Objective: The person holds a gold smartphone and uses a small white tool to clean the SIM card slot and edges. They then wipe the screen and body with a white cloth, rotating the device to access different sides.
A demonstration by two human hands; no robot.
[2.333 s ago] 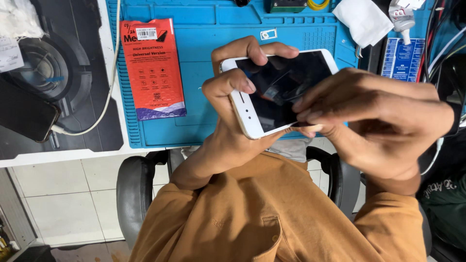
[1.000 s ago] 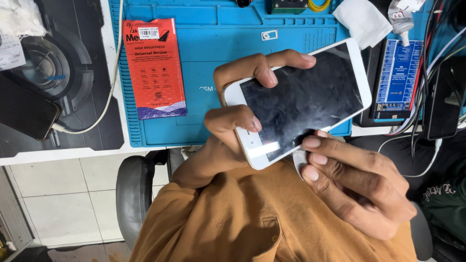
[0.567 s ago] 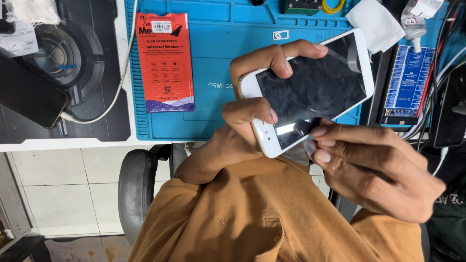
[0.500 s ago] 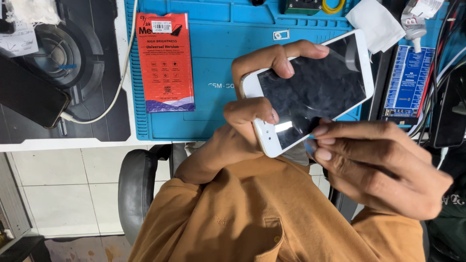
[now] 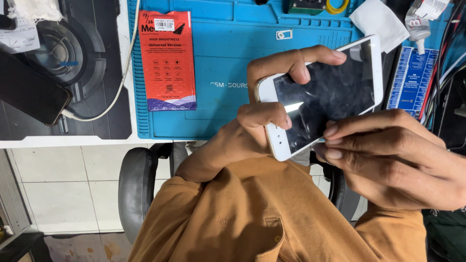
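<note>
Blue mat behind newly re-angled phone

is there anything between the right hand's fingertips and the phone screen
Nothing visible. The right hand has its fingertips right at the lower edge of the white phone, which the left hand grips by its end above the blue mat.

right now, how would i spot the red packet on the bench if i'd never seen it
Find the blue mat that covers the middle of the bench. The red packet lies flat on its left part, beside a white cable. It is the only red thing there, a tall rectangle with a purple band along its lower edge.
</note>
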